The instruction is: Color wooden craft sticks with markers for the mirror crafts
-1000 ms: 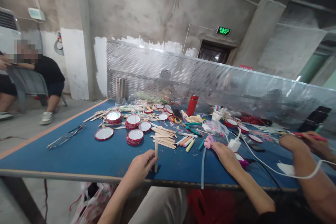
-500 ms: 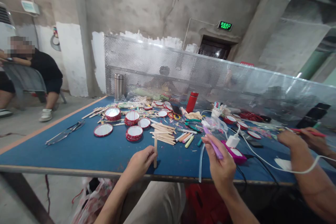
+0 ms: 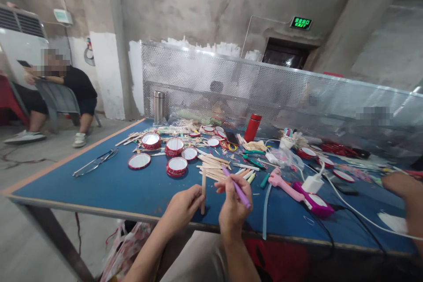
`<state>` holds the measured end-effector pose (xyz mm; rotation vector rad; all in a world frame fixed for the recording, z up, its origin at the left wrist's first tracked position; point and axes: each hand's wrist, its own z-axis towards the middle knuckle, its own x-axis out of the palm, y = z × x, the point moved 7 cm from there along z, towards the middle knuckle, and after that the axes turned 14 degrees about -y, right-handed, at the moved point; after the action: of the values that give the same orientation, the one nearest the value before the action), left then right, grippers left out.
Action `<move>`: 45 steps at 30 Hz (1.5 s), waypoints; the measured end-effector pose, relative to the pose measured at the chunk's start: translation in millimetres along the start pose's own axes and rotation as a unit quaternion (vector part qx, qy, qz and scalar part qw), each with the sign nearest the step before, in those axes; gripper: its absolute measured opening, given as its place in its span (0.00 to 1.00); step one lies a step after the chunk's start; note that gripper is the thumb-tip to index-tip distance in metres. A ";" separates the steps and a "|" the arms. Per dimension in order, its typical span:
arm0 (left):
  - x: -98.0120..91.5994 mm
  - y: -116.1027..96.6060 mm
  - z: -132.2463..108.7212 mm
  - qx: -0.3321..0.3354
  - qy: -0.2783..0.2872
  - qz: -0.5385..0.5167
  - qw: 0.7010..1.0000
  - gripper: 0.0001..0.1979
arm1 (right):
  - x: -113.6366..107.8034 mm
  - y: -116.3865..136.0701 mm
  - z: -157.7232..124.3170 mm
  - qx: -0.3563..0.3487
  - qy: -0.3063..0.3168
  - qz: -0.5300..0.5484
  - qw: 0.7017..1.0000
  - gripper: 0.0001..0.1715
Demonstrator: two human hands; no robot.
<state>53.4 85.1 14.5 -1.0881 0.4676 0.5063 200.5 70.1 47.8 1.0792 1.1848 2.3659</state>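
Observation:
My left hand [image 3: 187,202] pinches a wooden craft stick [image 3: 203,191], held upright above the near edge of the blue table [image 3: 109,189]. Close beside it, my right hand [image 3: 234,205] grips a purple marker [image 3: 240,191] that slants up to the left. The marker's upper end is near the stick, and I cannot tell whether they touch. Behind my hands lies a pile of craft sticks [image 3: 213,165], with several markers [image 3: 246,172] to its right. Small round drums with red rims [image 3: 176,167] stand left of the pile.
A pink glue gun [image 3: 286,185] and a purple box with a white plug [image 3: 317,200] lie right, with cables around. Tongs [image 3: 95,162] rest at left. A red bottle [image 3: 253,128] and a steel flask [image 3: 159,108] stand behind. A co-worker's arm [image 3: 406,194] reaches in at right.
My right hand has moved left with the purple marker, close to the craft stick in my left hand. The pink glue gun has come into sight. The view has shifted left.

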 end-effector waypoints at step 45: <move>0.4 -3.9 -2.4 0.023 -0.013 0.024 0.999 0.13 | 6.8 0.9 -25.4 -0.073 0.269 -0.030 0.960 0.10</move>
<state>55.8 81.6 16.1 -1.0264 0.4804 0.5488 177.5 58.8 42.1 0.3470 1.1484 2.7350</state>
